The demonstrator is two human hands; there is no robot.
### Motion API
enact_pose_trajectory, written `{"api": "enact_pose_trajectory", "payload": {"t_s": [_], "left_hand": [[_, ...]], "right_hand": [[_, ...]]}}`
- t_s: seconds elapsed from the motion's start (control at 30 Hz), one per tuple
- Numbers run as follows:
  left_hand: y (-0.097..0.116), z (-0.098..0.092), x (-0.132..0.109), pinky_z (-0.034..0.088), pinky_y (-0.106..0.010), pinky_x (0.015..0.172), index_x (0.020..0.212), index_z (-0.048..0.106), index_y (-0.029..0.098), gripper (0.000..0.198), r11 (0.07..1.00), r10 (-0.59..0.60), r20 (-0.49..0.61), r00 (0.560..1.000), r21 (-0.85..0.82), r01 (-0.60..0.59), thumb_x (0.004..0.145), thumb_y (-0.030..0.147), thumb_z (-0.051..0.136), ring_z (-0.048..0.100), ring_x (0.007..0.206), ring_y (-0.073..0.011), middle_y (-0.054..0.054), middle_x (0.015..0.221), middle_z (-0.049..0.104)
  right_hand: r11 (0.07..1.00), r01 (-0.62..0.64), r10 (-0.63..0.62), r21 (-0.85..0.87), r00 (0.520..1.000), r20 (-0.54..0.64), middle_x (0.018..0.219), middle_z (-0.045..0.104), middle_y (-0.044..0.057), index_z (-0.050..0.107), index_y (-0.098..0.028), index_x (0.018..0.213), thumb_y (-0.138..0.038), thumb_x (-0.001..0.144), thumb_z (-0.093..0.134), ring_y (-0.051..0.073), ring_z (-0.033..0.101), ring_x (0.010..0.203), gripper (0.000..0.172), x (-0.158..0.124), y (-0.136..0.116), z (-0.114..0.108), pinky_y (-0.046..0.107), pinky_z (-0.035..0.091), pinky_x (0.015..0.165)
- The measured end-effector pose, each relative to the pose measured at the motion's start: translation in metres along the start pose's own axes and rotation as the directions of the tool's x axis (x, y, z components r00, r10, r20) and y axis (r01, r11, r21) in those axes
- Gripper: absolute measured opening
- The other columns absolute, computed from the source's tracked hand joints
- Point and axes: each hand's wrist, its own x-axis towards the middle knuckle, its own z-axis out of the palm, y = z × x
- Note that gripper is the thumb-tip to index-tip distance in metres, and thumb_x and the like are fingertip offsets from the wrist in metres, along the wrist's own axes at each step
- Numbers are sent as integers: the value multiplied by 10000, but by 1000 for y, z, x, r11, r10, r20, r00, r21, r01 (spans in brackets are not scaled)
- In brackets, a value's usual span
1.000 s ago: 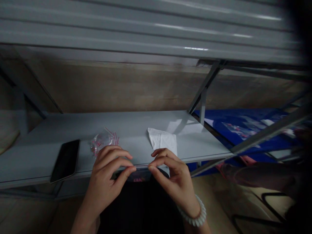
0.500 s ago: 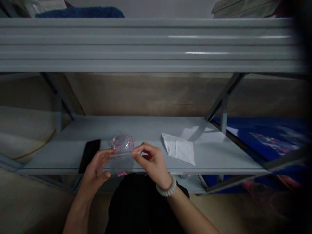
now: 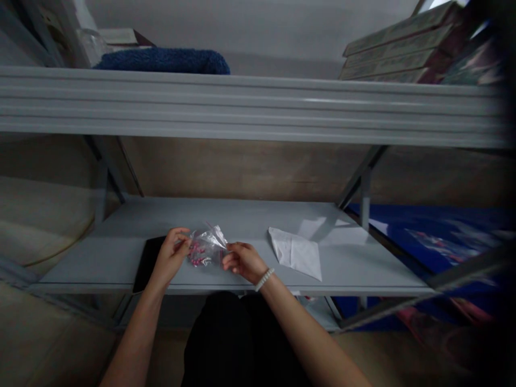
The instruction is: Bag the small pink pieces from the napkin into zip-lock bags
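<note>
Clear plastic zip bags (image 3: 208,244) with small pink pieces inside lie bunched on the grey shelf board (image 3: 242,215); I cannot tell how many overlap. At their left edge my left hand (image 3: 174,251) has its thumb and fingers closed on the plastic. My right hand (image 3: 245,261), with a pale beaded bracelet on the wrist, pinches the right side near the zip strip. A black flat object (image 3: 148,263), like a phone or tablet, lies partly behind my left forearm. To the right rests a folded white paper packet (image 3: 296,252).
A thick grey shelf beam (image 3: 242,105) crosses above the hands. On the upper shelf are a blue towel (image 3: 165,60) and stacked boxes (image 3: 399,48). Slanted metal braces (image 3: 365,177) stand at both sides. Blue material (image 3: 439,231) lies at the right.
Both hands have moved from the shelf's front edge back over the bags. The bag held up by its zip strip is now down among the plastic on the shelf. The view has tilted up.
</note>
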Motion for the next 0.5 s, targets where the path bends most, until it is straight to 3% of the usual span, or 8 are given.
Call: {"api": "enact_pose_trajectory", "payload": {"t_s": [0.07,0.2,0.37,0.43,0.5], "left_hand": [[-4,2,-1,540,-271,667,1084,507,190,263,990,52,24,998,132,-54,844,297,511,650,745,-145,-13,869,621],[-20,10,-1,518,-281,664,1015,564,194,201,933,100,56,993,342,-113,830,221,488,647,693,-156,-19,821,645],[-28,18,-6,501,-338,790,984,609,205,216,888,162,26,986,433,-158,799,176,502,634,801,-193,-50,959,645],[-27,21,-13,496,-353,815,956,618,200,198,873,187,-18,982,461,-157,816,178,480,622,844,-210,-64,978,624],[-27,24,-21,485,-376,855,959,610,198,192,865,206,-83,975,481,-142,845,197,456,605,910,-232,-74,981,606]], "right_hand": [[979,7,-13,-206,1000,-28,555,655,17,495,-161,767,-243,888,490,95,598,433,146,2,5,0,139,370,360],[773,36,-160,-633,977,-140,501,599,-6,500,-175,711,-147,814,541,101,548,438,115,10,16,0,182,385,433],[616,96,-355,-782,920,-166,640,617,37,522,-167,646,-63,677,623,139,567,630,148,9,21,0,234,371,580],[520,114,-414,-847,900,-133,650,616,33,562,-160,798,-136,720,625,156,568,627,103,7,23,3,249,368,585],[410,133,-461,-902,884,-79,692,631,39,540,-148,993,-224,749,636,176,582,629,273,5,26,8,263,382,584]]}}
